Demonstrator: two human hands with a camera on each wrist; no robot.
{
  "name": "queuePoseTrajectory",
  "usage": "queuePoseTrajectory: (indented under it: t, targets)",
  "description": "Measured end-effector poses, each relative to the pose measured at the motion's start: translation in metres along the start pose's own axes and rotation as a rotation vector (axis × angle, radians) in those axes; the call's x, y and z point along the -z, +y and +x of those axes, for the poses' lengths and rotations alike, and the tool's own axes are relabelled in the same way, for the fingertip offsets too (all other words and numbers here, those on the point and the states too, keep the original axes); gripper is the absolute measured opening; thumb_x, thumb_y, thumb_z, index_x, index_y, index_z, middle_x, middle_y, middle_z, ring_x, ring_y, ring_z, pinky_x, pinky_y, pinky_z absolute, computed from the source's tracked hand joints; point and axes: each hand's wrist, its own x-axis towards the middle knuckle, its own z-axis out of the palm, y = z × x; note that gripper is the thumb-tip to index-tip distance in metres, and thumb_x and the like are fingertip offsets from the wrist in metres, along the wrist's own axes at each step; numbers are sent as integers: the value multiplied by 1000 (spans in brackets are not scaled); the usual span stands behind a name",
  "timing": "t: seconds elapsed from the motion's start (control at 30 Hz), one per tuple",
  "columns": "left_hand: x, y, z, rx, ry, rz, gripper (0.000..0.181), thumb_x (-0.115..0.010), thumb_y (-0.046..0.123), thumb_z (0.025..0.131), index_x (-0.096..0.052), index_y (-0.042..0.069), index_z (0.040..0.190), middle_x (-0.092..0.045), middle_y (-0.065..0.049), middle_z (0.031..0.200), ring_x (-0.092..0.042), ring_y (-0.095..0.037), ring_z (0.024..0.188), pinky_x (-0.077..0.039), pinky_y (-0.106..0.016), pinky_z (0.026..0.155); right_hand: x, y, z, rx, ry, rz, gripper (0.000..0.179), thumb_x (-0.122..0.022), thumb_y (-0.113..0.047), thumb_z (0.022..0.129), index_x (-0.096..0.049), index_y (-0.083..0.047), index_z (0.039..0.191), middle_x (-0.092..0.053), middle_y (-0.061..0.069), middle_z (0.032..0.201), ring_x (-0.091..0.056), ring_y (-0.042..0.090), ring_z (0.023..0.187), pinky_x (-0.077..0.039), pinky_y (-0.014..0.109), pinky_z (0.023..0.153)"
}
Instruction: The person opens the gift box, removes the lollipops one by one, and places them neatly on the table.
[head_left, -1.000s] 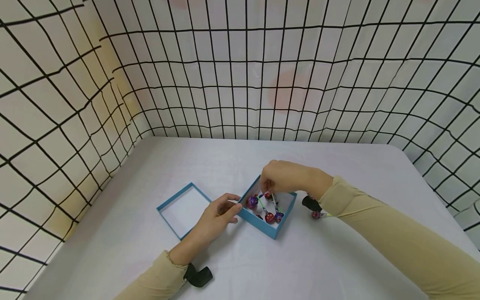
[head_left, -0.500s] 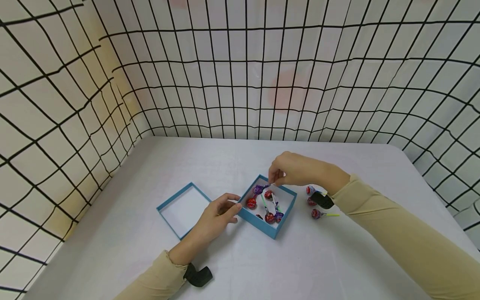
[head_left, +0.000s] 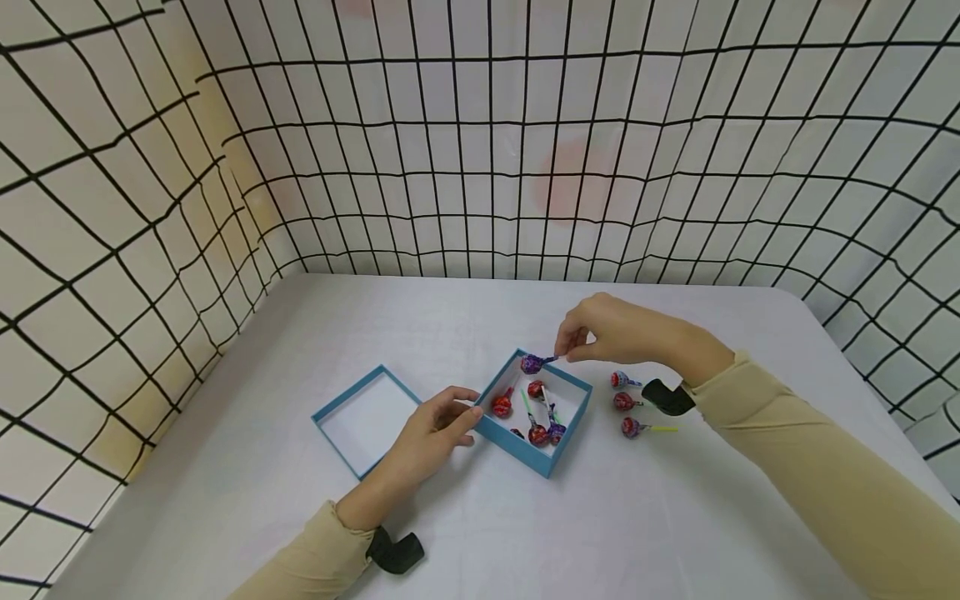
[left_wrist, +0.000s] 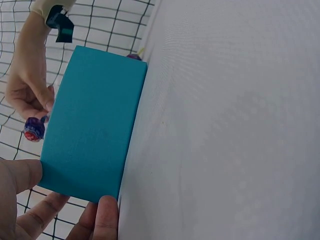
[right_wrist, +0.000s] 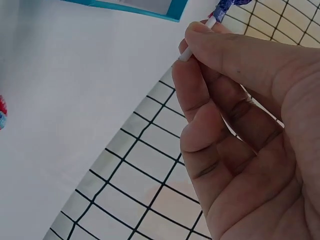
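My right hand pinches the white stick of a purple-wrapped lollipop, whose head hangs over the far corner of the open blue box. Thumb and fingertip close on that stick in the right wrist view. My left hand holds the box by its left corner, the thumb at the rim and the fingers along the side. The box wall fills much of the left wrist view. Inside the box lie several lollipops, among them a red one near the left corner.
To the left lies the box lid, inner side up, on the white table. Right of the box, three lollipops lie in a column: an upper one, a red middle one and a lower one. Black netting stands behind.
My right hand has lifted the purple lollipop out from among the others and moved up and to the right. The left hand and box stay in place.
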Motion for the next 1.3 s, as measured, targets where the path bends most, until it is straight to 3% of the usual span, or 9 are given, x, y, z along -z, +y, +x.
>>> queuePoseTrajectory:
  t: [0.4, 0.77, 1.3]
  targets:
    - [0, 1, -1, 2, 2, 0, 34, -64, 26, 110, -64, 10, 139, -72, -17, 124, -76, -23, 96, -64, -40, 94, 3, 12, -25, -59, 14, 32, 10, -76, -11, 100, -82, -18, 102, -77, -9, 94, -67, 9, 90, -58, 30, 82]
    - [0, 0, 0, 14, 1, -18, 35, -63, 27, 110, -64, 10, 140, -72, -17, 126, -75, -22, 98, -64, -39, 95, 2, 22, -50, -133, 16, 72, 11, -78, -12, 99, -82, -19, 105, -79, -7, 99, -68, 10, 93, -58, 34, 87]
    - [0, 0, 0, 15, 5, -25, 34, -64, 26, 110, -64, 10, 139, -72, -17, 126, -75, -23, 98, -64, -40, 95, -25, 40, -91, -136, 36, 165, 7, -81, -16, 97, -83, -17, 103, -79, -9, 99, -67, 3, 89, -59, 23, 79]
